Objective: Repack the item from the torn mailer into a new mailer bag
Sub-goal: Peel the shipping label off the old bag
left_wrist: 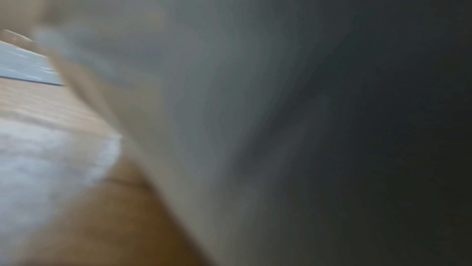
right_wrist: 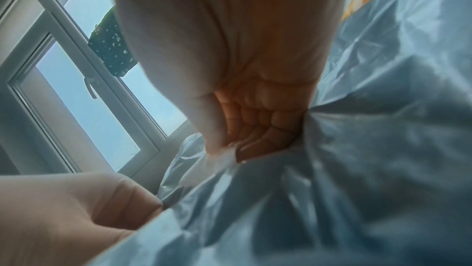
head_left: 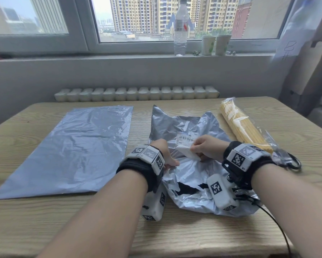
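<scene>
The torn mailer (head_left: 191,175) lies crumpled in the middle of the wooden table (head_left: 175,237), grey film with a shipping label (head_left: 186,139) and a black-edged tear near me. My left hand (head_left: 172,162) grips a fold of its film at the left. My right hand (head_left: 197,155) pinches a white piece (head_left: 187,154) at the label together with bunched film; in the right wrist view its fingers (right_wrist: 258,127) are curled tight on the film (right_wrist: 332,189). The new mailer (head_left: 76,148) lies flat at the left. A clear-wrapped pack of pale noodles (head_left: 243,125) lies at the right. The left wrist view is blurred and mostly dark.
A water bottle (head_left: 180,27) and two paper cups (head_left: 215,44) stand on the window sill behind the table. A radiator (head_left: 136,94) runs along the far edge. Black cables (head_left: 294,163) lie by my right wrist. Cardboard (head_left: 309,75) leans at the right.
</scene>
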`<action>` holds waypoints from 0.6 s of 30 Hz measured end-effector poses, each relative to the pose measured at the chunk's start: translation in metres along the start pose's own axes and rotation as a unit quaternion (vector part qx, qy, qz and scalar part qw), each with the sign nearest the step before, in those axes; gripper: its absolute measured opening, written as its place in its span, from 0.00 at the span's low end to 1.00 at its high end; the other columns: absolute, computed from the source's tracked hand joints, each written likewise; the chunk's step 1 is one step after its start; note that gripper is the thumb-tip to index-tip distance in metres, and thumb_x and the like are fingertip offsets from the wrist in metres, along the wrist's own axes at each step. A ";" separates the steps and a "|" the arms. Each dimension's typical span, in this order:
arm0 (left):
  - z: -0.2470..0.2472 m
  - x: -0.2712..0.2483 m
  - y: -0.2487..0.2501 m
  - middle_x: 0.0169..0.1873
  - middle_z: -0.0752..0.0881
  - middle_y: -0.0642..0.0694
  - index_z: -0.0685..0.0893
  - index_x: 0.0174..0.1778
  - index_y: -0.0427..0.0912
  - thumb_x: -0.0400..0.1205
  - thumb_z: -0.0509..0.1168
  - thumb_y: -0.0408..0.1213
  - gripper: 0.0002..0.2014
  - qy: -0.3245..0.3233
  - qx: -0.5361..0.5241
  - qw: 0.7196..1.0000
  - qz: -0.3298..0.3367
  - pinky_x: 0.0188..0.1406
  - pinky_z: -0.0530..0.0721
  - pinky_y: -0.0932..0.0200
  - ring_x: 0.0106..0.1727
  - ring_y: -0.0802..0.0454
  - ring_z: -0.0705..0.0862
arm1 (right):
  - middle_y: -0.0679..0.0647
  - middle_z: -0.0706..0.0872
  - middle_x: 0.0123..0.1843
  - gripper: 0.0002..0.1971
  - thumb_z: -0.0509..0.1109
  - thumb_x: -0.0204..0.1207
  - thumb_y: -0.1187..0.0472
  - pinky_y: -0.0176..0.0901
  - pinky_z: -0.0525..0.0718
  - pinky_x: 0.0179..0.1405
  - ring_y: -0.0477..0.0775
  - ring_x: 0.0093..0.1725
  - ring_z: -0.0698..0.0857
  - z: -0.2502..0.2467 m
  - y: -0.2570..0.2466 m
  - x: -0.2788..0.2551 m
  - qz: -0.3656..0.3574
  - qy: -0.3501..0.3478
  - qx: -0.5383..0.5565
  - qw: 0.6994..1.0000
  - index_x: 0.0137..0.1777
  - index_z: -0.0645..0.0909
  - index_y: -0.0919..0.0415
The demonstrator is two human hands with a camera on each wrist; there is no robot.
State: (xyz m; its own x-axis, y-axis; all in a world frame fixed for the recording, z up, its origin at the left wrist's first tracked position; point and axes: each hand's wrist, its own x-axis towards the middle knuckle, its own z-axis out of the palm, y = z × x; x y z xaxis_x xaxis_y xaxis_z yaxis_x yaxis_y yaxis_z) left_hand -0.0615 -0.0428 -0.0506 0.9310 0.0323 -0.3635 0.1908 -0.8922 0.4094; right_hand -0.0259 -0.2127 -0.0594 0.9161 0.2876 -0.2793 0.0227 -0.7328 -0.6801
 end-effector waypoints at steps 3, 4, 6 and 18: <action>-0.003 -0.004 0.004 0.46 0.92 0.42 0.90 0.50 0.35 0.75 0.75 0.49 0.19 -0.009 0.026 1.000 -0.001 0.47 0.87 0.56 0.37 0.49 0.84 | 0.54 0.78 0.30 0.15 0.67 0.81 0.53 0.46 0.81 0.38 0.49 0.28 0.77 -0.002 -0.001 -0.007 -0.009 -0.008 0.035 0.999 0.39 0.81 0.64; -0.006 -0.006 0.006 0.46 0.92 0.44 0.90 0.49 0.35 0.76 0.74 0.50 0.19 -0.024 0.036 0.999 -0.005 0.46 0.86 0.57 0.37 0.50 0.84 | 0.53 0.79 0.29 0.17 0.67 0.80 0.48 0.43 0.80 0.35 0.48 0.27 0.77 -0.004 -0.003 -0.012 -0.010 -0.021 0.018 1.000 0.39 0.81 0.63; -0.012 -0.010 0.010 0.44 0.91 0.46 0.88 0.49 0.38 0.78 0.72 0.51 0.18 -0.072 0.035 0.997 -0.012 0.43 0.84 0.61 0.35 0.53 0.84 | 0.51 0.82 0.30 0.18 0.70 0.76 0.44 0.39 0.79 0.32 0.47 0.27 0.78 -0.006 -0.009 -0.021 -0.016 -0.049 -0.095 0.994 0.38 0.81 0.60; -0.058 -0.035 0.032 0.54 0.90 0.46 0.86 0.63 0.40 0.78 0.73 0.42 0.19 -0.042 0.078 0.995 0.052 0.63 0.85 0.54 0.56 0.53 0.89 | 0.62 0.92 0.41 0.05 0.76 0.71 0.68 0.53 0.90 0.50 0.58 0.41 0.92 -0.008 -0.043 -0.032 0.019 0.012 -0.104 0.994 0.45 0.88 0.69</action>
State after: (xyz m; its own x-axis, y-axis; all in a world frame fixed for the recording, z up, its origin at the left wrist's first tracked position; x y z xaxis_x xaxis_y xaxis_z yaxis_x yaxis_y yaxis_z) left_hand -0.0698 -0.0467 0.0236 0.9126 -0.0951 -0.3975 0.0390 -0.9478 0.3163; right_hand -0.0531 -0.1952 -0.0155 0.9272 0.2447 -0.2838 0.0685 -0.8552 -0.5137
